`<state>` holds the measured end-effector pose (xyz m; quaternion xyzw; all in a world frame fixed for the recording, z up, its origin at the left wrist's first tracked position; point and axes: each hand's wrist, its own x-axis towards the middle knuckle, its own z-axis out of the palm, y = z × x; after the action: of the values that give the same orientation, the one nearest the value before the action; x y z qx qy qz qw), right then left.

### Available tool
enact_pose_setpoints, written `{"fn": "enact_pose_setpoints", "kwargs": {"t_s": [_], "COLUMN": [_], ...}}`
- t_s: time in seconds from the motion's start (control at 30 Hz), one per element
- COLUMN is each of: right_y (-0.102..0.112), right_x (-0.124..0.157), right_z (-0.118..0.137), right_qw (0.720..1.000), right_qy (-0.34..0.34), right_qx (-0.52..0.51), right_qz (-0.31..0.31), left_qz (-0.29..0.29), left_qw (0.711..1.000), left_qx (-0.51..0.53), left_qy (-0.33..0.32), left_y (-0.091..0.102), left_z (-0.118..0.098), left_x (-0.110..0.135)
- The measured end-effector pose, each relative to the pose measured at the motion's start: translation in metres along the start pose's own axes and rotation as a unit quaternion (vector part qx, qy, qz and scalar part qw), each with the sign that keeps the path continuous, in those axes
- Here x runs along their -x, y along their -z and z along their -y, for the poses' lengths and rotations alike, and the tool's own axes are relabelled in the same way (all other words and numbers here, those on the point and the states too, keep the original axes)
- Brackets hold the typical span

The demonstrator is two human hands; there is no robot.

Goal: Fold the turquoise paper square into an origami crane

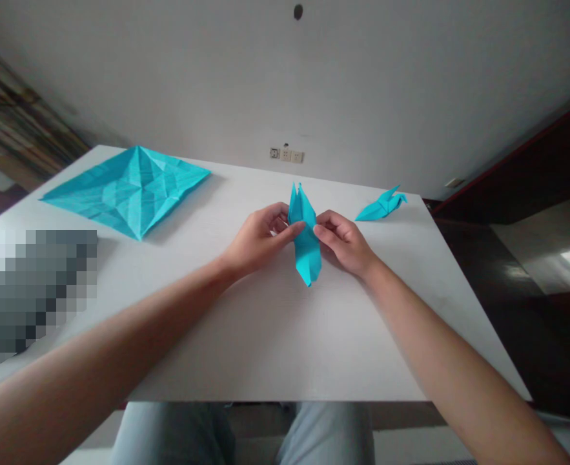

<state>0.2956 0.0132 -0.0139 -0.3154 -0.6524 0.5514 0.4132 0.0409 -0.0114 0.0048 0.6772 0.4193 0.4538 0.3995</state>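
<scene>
Between my two hands, a folded piece of blue origami paper [308, 248] is held upright above the table, long and narrow with two thin points at its top. My left hand [265, 232] pinches its left edge, the thumb lying across the front. On the opposite edge, my right hand [343, 240] grips with thumb and fingers. Fingers behind the paper are partly hidden. A finished blue origami bird [382, 205] rests on the table beyond my right hand, apart from it.
A creased, unfolded blue sheet [134, 194] lies on the white table [275, 349] at the far left. A pixelated object [28, 290] covers the near left. The wall with sockets [286, 155] rises behind the table's back edge. A curtain [23, 103] hangs at left.
</scene>
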Motion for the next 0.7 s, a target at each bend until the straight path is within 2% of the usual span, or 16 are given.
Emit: {"fn": "enact_pose_setpoints", "kwargs": {"t_s": [0.17, 0.37, 0.47, 0.7], "right_y": [0.002, 0.006, 0.004, -0.002], "right_x": [0.0, -0.002, -0.001, -0.002], "right_z": [-0.002, 0.006, 0.009, 0.011], "right_qw": [0.999, 0.998, 0.997, 0.998], "right_qy": [-0.036, -0.028, -0.038, -0.048], "right_qx": [-0.025, -0.015, -0.007, 0.023], "right_qz": [0.0, 0.052, 0.06, 0.02], "left_qz": [-0.054, -0.074, -0.064, -0.012], "left_qw": [0.998, 0.994, 0.993, 0.998], "left_qx": [0.03, 0.067, 0.084, 0.058], "left_qy": [0.021, 0.046, 0.048, 0.031], "left_y": [-0.002, -0.003, -0.005, -0.008], "left_z": [0.005, 0.01, 0.01, 0.0], "left_x": [-0.002, -0.005, -0.005, 0.002]}}
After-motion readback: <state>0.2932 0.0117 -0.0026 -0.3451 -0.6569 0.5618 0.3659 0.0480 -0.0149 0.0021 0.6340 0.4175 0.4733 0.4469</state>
